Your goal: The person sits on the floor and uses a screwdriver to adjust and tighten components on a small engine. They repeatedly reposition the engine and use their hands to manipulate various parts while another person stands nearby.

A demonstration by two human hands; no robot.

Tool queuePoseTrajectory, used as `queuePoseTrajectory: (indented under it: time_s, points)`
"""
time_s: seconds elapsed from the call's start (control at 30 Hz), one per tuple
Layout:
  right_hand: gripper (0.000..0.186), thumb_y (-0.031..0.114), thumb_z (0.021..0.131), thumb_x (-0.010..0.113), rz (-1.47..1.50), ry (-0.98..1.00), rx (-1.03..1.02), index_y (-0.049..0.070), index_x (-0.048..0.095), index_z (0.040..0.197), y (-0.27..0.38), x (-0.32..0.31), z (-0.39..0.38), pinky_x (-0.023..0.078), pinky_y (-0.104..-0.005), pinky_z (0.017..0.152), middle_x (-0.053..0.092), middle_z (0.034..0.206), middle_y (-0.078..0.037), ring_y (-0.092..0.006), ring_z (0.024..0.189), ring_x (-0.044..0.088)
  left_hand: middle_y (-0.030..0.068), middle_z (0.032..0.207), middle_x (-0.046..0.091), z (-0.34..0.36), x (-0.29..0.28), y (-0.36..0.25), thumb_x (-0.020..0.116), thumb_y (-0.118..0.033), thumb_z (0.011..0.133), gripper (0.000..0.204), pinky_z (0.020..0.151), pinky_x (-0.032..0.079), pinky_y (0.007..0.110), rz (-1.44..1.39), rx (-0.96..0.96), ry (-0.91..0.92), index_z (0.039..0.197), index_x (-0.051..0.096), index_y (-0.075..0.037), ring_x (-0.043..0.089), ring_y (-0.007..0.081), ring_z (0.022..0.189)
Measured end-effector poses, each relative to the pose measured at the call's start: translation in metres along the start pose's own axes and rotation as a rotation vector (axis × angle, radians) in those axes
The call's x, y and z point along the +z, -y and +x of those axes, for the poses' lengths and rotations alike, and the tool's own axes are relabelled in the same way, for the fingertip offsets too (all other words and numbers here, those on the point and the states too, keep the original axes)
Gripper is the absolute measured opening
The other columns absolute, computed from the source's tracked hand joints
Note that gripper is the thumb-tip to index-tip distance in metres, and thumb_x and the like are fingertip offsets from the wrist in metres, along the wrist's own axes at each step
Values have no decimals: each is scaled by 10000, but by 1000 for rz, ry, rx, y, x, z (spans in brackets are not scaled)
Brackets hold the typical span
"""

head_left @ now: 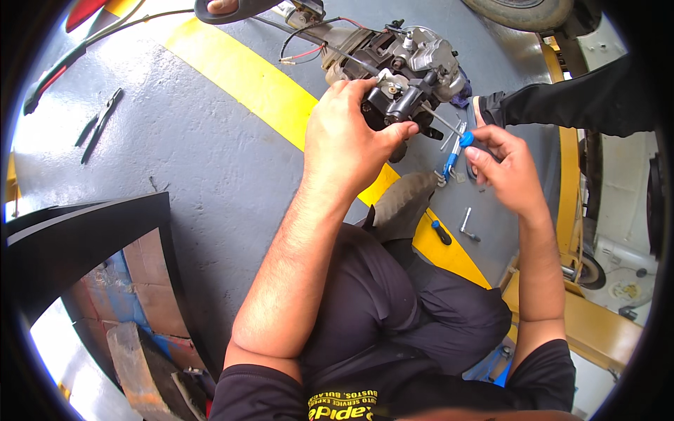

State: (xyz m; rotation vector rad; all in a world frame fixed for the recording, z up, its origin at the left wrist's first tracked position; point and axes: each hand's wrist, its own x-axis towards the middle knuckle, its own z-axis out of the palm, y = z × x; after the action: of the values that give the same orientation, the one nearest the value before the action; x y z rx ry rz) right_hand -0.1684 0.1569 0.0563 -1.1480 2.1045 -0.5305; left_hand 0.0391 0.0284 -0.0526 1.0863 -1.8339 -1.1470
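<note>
Notably, yellow lettering (342, 407) is showing on the front of the black shirt (463, 405); it is standing upside down in this view, and its wording is not being copied.

The left hand (344, 137) is gripping a dark metal part (404, 105) mounted on the engine (432, 59); its fingers are curling over the far left side while the thumb is pressing along the near side, leaving a wide span between them. The right hand (512, 172) is pinching the blue handle of a slim screwdriver (466, 139) between thumb and fingertips, the remaining fingers bending loosely. The screwdriver's shaft is slanting up and left to the dark metal part, where its tip is being lost from sight.

The engine is sitting ahead of the person, over the grey floor (232, 147), with red and black wires (307, 54) trailing off its left side. A blue-handled tool (451, 163) is lying just beyond the right hand. A second screwdriver (441, 233), black and blue, is resting on the yellow stripe (246, 88), and a small wrench (467, 223) is lying near it. Dark pliers (102, 126) are lying well apart, to the left.
</note>
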Motion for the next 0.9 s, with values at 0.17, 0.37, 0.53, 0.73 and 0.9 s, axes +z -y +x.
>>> queuePoseTrajectory:
  time_s: [0.17, 0.37, 0.53, 0.73, 0.9]
  points:
    - [235, 224, 996, 726, 124, 137, 45, 2, 687, 1061, 3, -17, 6, 554, -295, 716, 664, 803, -9, -78, 687, 589, 170, 1141, 750, 1, 5, 8, 1002, -339, 709, 769, 956, 582, 393, -21, 13, 9, 1296, 673, 34, 730, 268, 1073]
    - [233, 173, 979, 698, 25, -116, -170, 8, 683, 1142, -107, -24, -46, 548, -423, 945, 728, 934, -96, -209, 891, 686, 195, 1147, 739, -1, 9, 12, 1005, -327, 725, 760, 863, 600, 351, -200, -132, 111, 1290, 667, 51, 731, 224, 1000]
    - [278, 120, 888, 692, -369, -269, 93, 77, 692, 1163, -261, 2, -122, 554, -494, 932, 745, 1107, -189, -396, 1084, 701, 208, 1315, 663, -8, 13, 10, 942, -249, 827, 698, 1055, 506, 405, -81, 30, -10, 1363, 600, 39, 641, 290, 1205]
    - [361, 107, 869, 696, -259, -138, 292, 115, 689, 1231, -328, 34, -144, 536, -479, 1003, 705, 1264, -162, -352, 1221, 657, 115, 1204, 706, 1, 22, 20, 895, -269, 899, 679, 959, 509, 340, -179, -93, 30, 1399, 530, 9, 638, 178, 1121]
    - [368, 154, 900, 701, -289, -202, 167, 94, 681, 1262, -305, 42, -140, 506, -482, 1073, 669, 1352, -150, -337, 1272, 639, 103, 1174, 692, -1, 18, 1, 886, -348, 898, 713, 969, 488, 354, 60, -171, 49, 1402, 528, 7, 629, 187, 1052]
